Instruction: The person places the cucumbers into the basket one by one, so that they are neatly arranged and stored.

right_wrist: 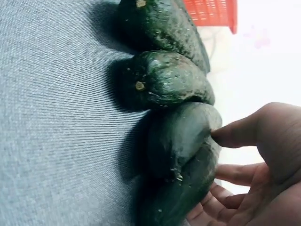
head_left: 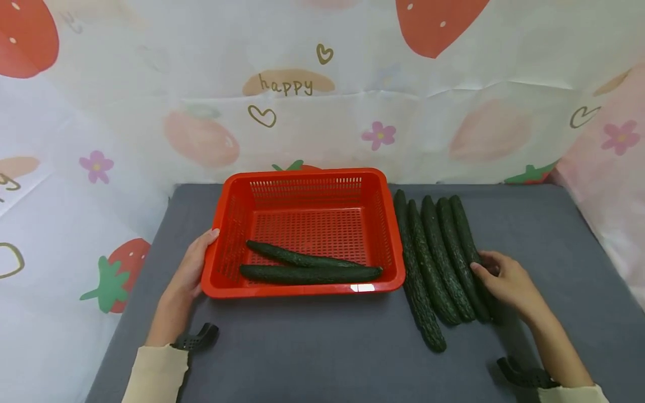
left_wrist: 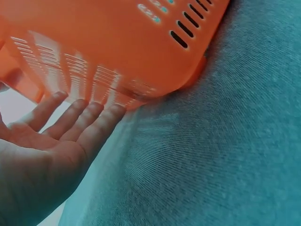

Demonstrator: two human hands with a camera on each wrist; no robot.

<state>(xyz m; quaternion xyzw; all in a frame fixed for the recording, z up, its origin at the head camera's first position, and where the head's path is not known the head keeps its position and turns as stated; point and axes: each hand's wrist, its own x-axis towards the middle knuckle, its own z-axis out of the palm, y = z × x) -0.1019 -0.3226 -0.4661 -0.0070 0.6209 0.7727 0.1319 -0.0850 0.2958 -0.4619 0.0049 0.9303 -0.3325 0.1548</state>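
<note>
A red plastic basket (head_left: 302,290) with slotted walls stands on the grey cloth. Two cucumbers lie across its front part, one long straight cucumber (head_left: 309,274) and a thinner cucumber (head_left: 297,258) just behind. My left hand (head_left: 188,271) holds the basket's left side, thumb at the rim; in the left wrist view its fingers (left_wrist: 94,123) lie against the slotted wall. Right of the basket, several dark green cucumbers (head_left: 428,257) lie side by side. My right hand (head_left: 511,282) grips the rightmost cucumber (head_left: 464,232), its thumb (right_wrist: 242,129) on the near side and its fingers partly hidden.
The grey table cloth (head_left: 312,347) extends in front of the basket and to the right of the cucumbers. A white patterned curtain (head_left: 312,134) hangs right behind the basket. Black wrist bands (head_left: 194,338) are on both forearms.
</note>
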